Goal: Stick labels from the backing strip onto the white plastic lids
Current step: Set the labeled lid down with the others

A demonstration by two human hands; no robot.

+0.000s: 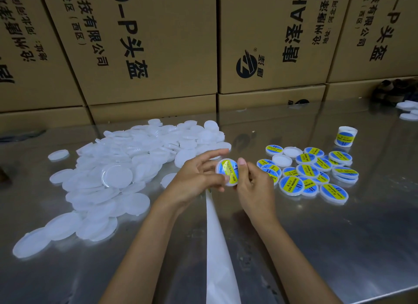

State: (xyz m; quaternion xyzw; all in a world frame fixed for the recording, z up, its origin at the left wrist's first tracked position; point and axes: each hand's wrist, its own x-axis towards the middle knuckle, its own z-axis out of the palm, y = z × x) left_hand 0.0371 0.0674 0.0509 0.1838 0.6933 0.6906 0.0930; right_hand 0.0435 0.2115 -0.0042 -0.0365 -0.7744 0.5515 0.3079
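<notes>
My left hand (pixel 196 181) holds a white plastic lid (pixel 226 170) by its edge, tilted up above the steel table (pixel 339 235). A blue and yellow label covers the lid's face. My right hand (pixel 253 186) grips the lid's right side, with its thumb pressing on the label. A white backing strip (pixel 217 242) hangs from under my left hand toward the bottom edge. A big heap of plain white lids (pixel 117 174) lies to the left. Several labelled lids (pixel 316 174) lie to the right.
A roll of labels (pixel 345 136) stands at the right, behind the labelled lids. Brown cardboard boxes (pixel 158 45) are stacked along the table's far edge. A few more white lids (pixel 409 110) sit at the far right.
</notes>
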